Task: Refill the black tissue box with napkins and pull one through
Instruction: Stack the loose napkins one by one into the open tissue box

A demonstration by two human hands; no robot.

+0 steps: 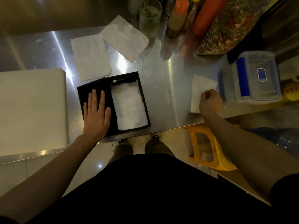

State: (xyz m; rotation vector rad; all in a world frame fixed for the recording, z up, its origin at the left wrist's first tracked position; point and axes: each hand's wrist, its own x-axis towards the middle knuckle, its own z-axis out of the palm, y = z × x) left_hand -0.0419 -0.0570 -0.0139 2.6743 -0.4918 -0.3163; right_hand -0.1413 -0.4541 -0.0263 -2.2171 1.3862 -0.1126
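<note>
The black tissue box lies open near the front edge of the steel counter, with white napkins filling its right half. Its black lid part lies at the left, and my left hand rests flat on it, fingers spread. My right hand is off to the right, pinched shut on a folded white napkin lying on the counter. Two more loose napkins, one behind the box and another further back, lie flat.
A white cutting board sits at the left. A clear plastic container with blue clips stands at the right. A glass, bottles and a bag of food line the back. A yellow stool stands below the counter edge.
</note>
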